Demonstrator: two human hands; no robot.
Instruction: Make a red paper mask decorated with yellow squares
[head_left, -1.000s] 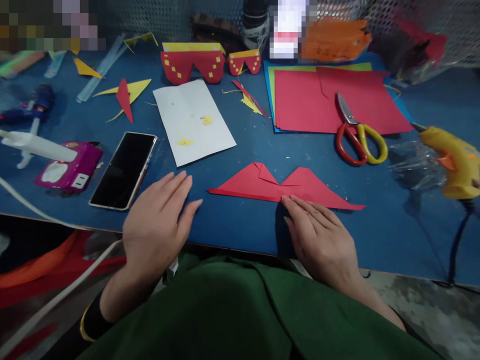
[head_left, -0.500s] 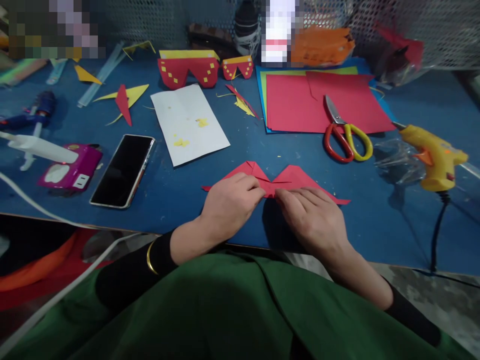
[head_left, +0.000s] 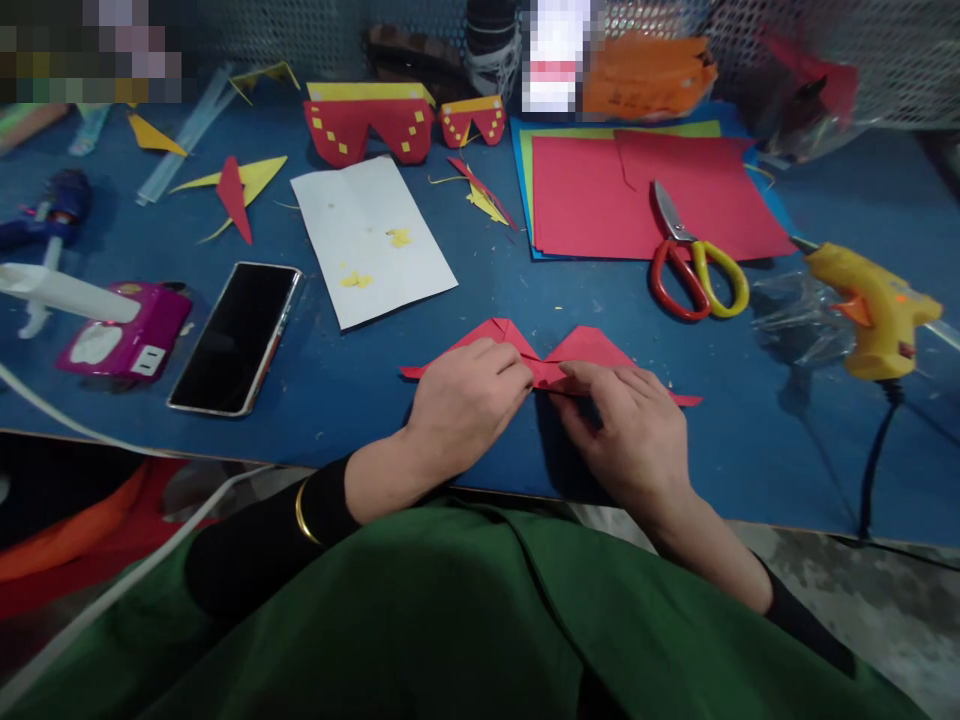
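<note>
A folded piece of red paper (head_left: 592, 346) with two peaks and a dip between them lies near the front of the blue table. My left hand (head_left: 469, 405) is closed on its lower edge, left of the dip, with the fingertips curled over the paper. At the right half, my right hand (head_left: 630, 425) pinches the lower edge near the centre between thumb and forefinger, its other fingers resting along the paper. Both hands cover much of the lower part. Beyond it lies a white sheet (head_left: 367, 235) with small yellow paper scraps on it.
Scissors (head_left: 679, 260) lie partly on stacked red sheets (head_left: 585, 200). A yellow glue gun (head_left: 874, 305) is at right. At left are a phone (head_left: 236, 340) and a purple power socket (head_left: 161, 315). Two red paper masks (head_left: 341, 135) stand at the back near cut scraps (head_left: 236, 200).
My right thumb and forefinger have spread further apart at the paper's lower edge. My left hand keeps its place. The view has shifted slightly.
</note>
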